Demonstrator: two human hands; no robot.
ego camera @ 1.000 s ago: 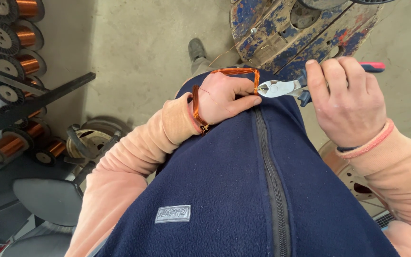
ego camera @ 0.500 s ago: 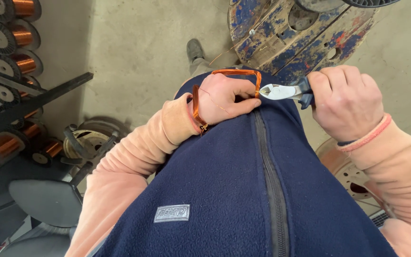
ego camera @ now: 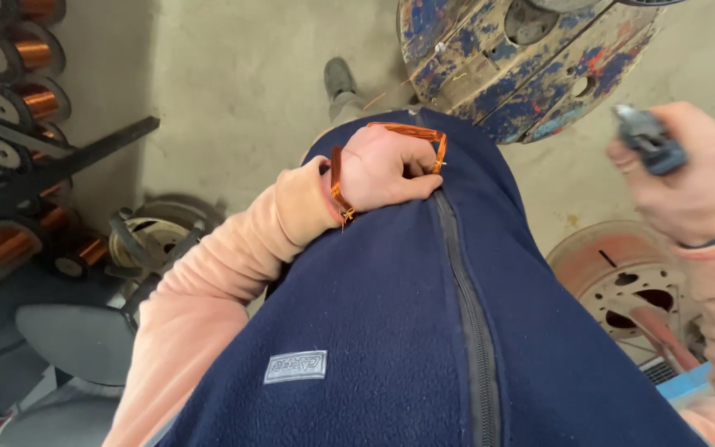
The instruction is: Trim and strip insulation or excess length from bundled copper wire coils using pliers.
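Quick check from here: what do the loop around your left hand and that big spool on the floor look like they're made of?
The loop around the left hand looks like bundled copper wire: shiny orange metallic strands bent into a rough rectangle. The big spool looks like wood or board with worn blue paint, chipped to bare patches and some red; which one, I can't tell.

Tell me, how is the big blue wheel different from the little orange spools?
The wooden reel is one big drum with chipped blue paint; the copper spools are many, small and black-rimmed. The reel sits on the floor by the person's foot; the spools hang on a rack at the left. The spools carry shiny copper wire; the reel's load is hidden. Both are round.
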